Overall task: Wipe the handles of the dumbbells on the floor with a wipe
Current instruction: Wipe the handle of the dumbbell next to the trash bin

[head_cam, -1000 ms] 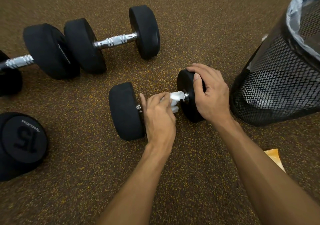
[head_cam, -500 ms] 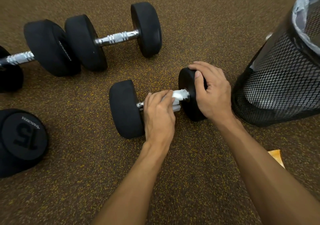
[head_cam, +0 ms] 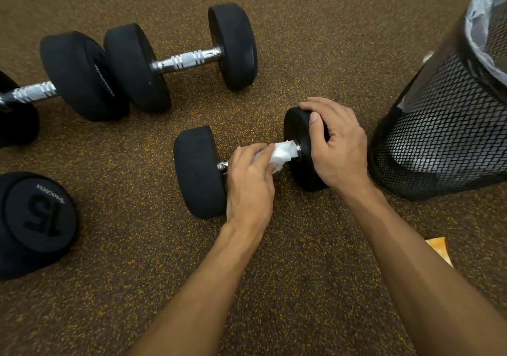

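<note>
Head view: gripping the white wipe (head_cam: 284,152) with the left hand (head_cam: 251,188), fingers curled round it and the handle (head_cam: 222,165) of the nearest dumbbell (head_cam: 199,174), lying on the floor (head_cam: 274,287). Clasping that dumbbell's right-side weight with the right hand (head_cam: 338,147), fingers bent over its rim. Farther off, a second dumbbell (head_cam: 186,59) and a third dumbbell (head_cam: 34,92); at left a fourth dumbbell (head_cam: 38,218) marked 15; just right, a mesh bin (head_cam: 439,136)

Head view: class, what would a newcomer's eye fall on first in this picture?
First, the two hands at the centre: the left hand grips a white wipe round the handle of the near dumbbell, while the right hand holds its right-side head. Next, the black mesh bin standing at the right edge, and the chrome-handled dumbbell lying behind.
</note>
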### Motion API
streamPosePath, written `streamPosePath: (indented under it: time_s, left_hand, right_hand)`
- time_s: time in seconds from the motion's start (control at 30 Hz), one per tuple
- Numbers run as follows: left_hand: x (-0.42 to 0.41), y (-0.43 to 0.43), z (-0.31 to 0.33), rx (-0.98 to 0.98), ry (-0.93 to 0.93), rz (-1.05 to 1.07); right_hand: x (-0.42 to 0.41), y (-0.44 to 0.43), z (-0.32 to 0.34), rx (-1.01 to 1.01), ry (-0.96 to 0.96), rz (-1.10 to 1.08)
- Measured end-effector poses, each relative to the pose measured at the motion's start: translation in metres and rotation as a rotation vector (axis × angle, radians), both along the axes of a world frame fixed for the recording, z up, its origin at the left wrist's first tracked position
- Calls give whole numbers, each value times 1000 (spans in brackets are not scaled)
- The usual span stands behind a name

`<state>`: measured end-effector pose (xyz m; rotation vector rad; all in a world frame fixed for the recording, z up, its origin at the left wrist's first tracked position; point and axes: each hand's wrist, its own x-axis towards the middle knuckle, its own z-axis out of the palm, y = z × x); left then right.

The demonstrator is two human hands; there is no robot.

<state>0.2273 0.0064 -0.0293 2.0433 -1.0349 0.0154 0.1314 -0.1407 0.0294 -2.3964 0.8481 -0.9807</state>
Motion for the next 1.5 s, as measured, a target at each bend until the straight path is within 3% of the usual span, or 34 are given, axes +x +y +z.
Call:
streamPosePath:
  time_s: [0.27,0.47,0.67,0.9,1.17,1.5]
  left_hand:
    - [9,-5,10,120,-86,-25]
    - [3,-2,8,130,-22,19]
    - [9,-9,17,142,2,-67]
    - [2,-3,26,246,12,18]
    - [8,-15,31,202,41,-107]
    - [8,-3,31,285,74,-34]
  right_hand:
    - [1,-1,-1,9,3,-2]
    - [1,-1,-1,5,-1,-7]
    - [1,0,0,4,1,-6]
    - [0,1,-1,8,-1,-13]
    - [1,0,0,6,-8,-7]
    - [-1,2,-1,1,-7,-12]
